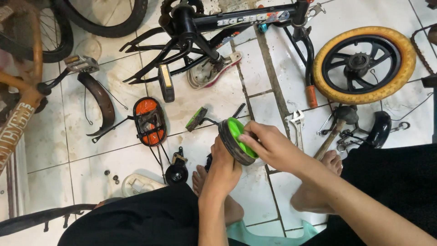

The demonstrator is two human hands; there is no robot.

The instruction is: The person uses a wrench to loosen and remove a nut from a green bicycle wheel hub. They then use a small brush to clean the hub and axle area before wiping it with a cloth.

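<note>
Centre frame: small green-hubbed wheel (pixel 236 141) with black tyre, held on edge above the tiled floor (pixel 255 77). Left hand (pixel 223 168) cupped under it, fingers closed round the tyre. Right hand (pixel 268 146) over the green hub, fingertips pressed on. Upper right: yellow-tyred wheel (pixel 364 64). Top centre: black bike frame (pixel 218 27) with a long white-lettered sticker. Left of centre: orange reflector (pixel 149 120).

Grimy white floor tiles (pixel 54 146) with dark grout lines.

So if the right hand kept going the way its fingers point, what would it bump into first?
The right hand points leftward and already touches the small green training wheel. Past that, probably the green pedal on the tiled floor, though depth is hard to judge.
</note>
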